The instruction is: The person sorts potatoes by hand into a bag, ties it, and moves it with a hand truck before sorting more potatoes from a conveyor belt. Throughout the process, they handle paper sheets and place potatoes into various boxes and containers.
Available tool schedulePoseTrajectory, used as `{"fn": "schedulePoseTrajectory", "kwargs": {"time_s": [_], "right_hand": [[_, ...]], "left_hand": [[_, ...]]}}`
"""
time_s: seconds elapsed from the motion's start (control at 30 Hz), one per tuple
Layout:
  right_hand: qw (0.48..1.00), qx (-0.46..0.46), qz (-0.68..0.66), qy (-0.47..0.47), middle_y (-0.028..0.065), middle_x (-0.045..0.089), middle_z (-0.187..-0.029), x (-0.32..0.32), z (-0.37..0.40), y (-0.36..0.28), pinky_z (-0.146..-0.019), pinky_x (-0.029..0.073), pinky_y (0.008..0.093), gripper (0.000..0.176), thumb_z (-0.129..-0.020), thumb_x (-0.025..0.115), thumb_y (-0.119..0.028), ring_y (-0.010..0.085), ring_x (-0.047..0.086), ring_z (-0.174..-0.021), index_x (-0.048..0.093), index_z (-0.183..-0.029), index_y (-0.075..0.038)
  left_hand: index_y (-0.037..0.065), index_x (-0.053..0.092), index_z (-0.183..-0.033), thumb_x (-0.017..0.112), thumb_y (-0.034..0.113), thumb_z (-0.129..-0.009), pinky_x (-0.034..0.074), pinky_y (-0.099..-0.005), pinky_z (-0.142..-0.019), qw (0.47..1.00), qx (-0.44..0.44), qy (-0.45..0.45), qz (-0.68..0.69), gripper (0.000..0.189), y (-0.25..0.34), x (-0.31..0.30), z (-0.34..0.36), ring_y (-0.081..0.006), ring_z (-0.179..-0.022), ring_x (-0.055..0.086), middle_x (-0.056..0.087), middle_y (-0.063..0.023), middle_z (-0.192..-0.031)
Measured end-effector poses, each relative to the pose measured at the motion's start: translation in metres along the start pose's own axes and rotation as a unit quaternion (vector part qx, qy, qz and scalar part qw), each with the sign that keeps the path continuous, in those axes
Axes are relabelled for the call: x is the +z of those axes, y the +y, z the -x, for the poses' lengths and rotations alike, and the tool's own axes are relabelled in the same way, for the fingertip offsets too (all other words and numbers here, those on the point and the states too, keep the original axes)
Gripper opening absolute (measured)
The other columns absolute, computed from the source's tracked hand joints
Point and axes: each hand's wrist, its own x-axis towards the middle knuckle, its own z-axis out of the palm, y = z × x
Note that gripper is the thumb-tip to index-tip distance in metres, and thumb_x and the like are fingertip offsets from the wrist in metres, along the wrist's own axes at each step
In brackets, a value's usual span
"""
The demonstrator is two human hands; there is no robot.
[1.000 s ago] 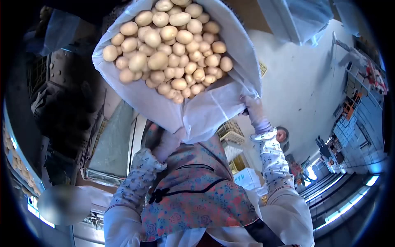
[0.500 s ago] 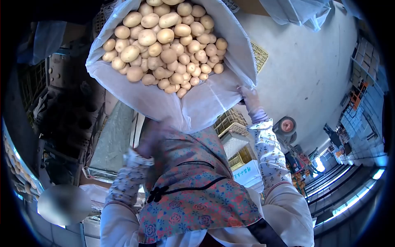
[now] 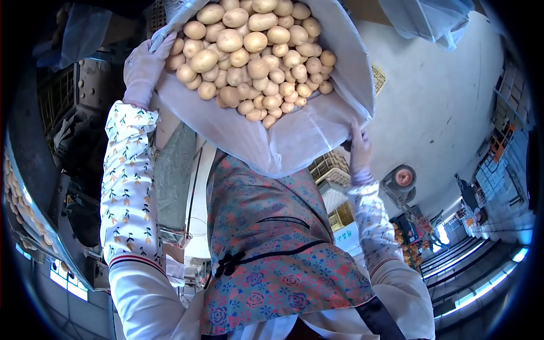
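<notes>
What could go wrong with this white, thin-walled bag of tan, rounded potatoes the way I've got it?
The near rim of the white, thin-walled bag has no hand under it between your left hand and right hand, so tan, rounded potatoes might roll out towards your floral apron. The thin material could also tear where you grip it.

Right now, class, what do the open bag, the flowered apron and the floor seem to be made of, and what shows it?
Open bag: probably thin plastic or nonwoven sheet, whitish and dull, with fine creases.
Flowered apron: likely cloth, matt and printed, with soft folds; a coating is possible.
Floor: seemingly concrete, smooth and grey, with small dark marks.
</notes>
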Motion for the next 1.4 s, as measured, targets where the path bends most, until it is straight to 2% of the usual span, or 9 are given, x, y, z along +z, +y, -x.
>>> {"fn": "schedulePoseTrajectory", "kwargs": {"time_s": [0.2, 0.47, 0.57, 0.73, 0.87, 0.97, 1.17, 1.33, 1.4], "right_hand": [[0.919, -0.355, 0.168, 0.026, 0.0148, 0.066, -0.085, 0.072, 0.074, -0.047, -0.072, 0.052, 0.0378, 0.015, -0.083, 0.071, -0.008, 0.0309, 0.064, -0.075, 0.065, -0.095, -0.003], [0.762, -0.496, 0.381, -0.168, 0.0125, 0.054, -0.122, 0.239, 0.051, -0.139, -0.103, 0.036, 0.0487, 0.049, -0.080, 0.063, -0.025, 0.0353, 0.048, -0.119, 0.058, -0.128, -0.017], [0.677, -0.625, 0.382, -0.068, 0.0129, 0.048, -0.137, 0.256, 0.024, -0.071, -0.109, 0.033, 0.0558, 0.056, -0.078, 0.068, -0.023, 0.0413, 0.040, -0.130, 0.055, -0.133, -0.020], [0.712, -0.520, 0.435, -0.182, 0.0113, 0.050, -0.137, 0.187, 0.056, -0.041, -0.110, 0.034, 0.0528, 0.051, -0.081, 0.066, -0.022, 0.0359, 0.046, -0.126, 0.057, -0.131, -0.023], [0.867, -0.403, 0.268, -0.115, 0.0186, 0.055, -0.130, 0.166, 0.026, -0.032, -0.105, 0.037, 0.0490, 0.052, -0.084, 0.064, -0.020, 0.0345, 0.052, -0.119, 0.054, -0.134, -0.009], [0.851, -0.461, 0.201, 0.149, 0.0219, 0.058, -0.117, 0.171, -0.044, -0.100, -0.095, 0.045, 0.0468, 0.051, -0.085, 0.067, -0.025, 0.0388, 0.054, -0.110, 0.053, -0.123, 0.006], [0.928, -0.318, 0.163, 0.104, 0.0379, 0.033, -0.141, 0.233, -0.014, -0.089, -0.111, 0.028, 0.0529, 0.092, -0.082, 0.066, -0.041, 0.0503, 0.032, -0.133, 0.023, -0.149, 0.005], [0.858, -0.346, 0.365, -0.108, 0.0270, 0.037, -0.143, 0.198, 0.035, -0.030, -0.107, 0.033, 0.0557, 0.075, -0.085, 0.063, -0.034, 0.0483, 0.039, -0.130, 0.033, -0.149, -0.011], [0.944, -0.097, 0.250, -0.193, 0.0249, 0.047, -0.133, 0.159, 0.014, -0.059, -0.101, 0.040, 0.0533, 0.071, -0.085, 0.062, -0.030, 0.0457, 0.048, -0.120, 0.034, -0.149, -0.015]], "left_hand": [[0.011, 0.070, -0.097, 0.050, 0.075, -0.085, 0.049, -0.0450, -0.081, 0.996, 0.054, 0.061, -0.020, 0.068, -0.013, 0.014, -0.002, -0.0387, -0.093, 0.065, 0.069, -0.0183, -0.092], [0.012, 0.070, -0.105, 0.050, 0.074, -0.086, 0.049, -0.0461, -0.084, 0.997, 0.050, 0.052, -0.009, 0.067, -0.005, 0.009, 0.005, -0.0395, -0.097, 0.064, 0.070, -0.0194, -0.096], [0.012, 0.070, -0.104, 0.050, 0.074, -0.086, 0.049, -0.0463, -0.083, 0.999, 0.041, 0.029, -0.015, 0.067, -0.002, 0.006, 0.005, -0.0393, -0.096, 0.065, 0.070, -0.0193, -0.096], [0.012, 0.069, -0.104, 0.049, 0.074, -0.086, 0.049, -0.0466, -0.083, 0.998, 0.049, 0.039, -0.028, 0.068, -0.005, 0.007, 0.003, -0.0402, -0.095, 0.064, 0.070, -0.0196, -0.096], [0.012, 0.069, -0.101, 0.051, 0.073, -0.086, 0.049, -0.0465, -0.080, 0.996, 0.055, 0.062, -0.018, 0.065, -0.006, 0.009, 0.003, -0.0408, -0.092, 0.064, 0.069, -0.0200, -0.093], [0.011, 0.069, -0.096, 0.052, 0.072, -0.086, 0.048, -0.0463, -0.078, 0.996, 0.062, 0.065, -0.019, 0.064, -0.009, 0.011, 0.004, -0.0413, -0.089, 0.063, 0.068, -0.0203, -0.090], [0.012, 0.069, -0.107, 0.050, 0.073, -0.086, 0.049, -0.0460, -0.085, 0.999, 0.033, 0.020, -0.031, 0.067, -0.007, 0.008, 0.001, -0.0400, -0.097, 0.064, 0.070, -0.0191, -0.099], [0.012, 0.069, -0.104, 0.049, 0.072, -0.087, 0.049, -0.0466, -0.083, 0.998, 0.033, 0.034, -0.028, 0.066, -0.006, 0.009, 0.002, -0.0406, -0.094, 0.064, 0.069, -0.0189, -0.095], [0.011, 0.069, -0.103, 0.050, 0.072, -0.087, 0.049, -0.0465, -0.083, 0.998, 0.033, 0.034, -0.030, 0.066, -0.006, 0.009, 0.001, -0.0406, -0.094, 0.064, 0.069, -0.0190, -0.095]]}}
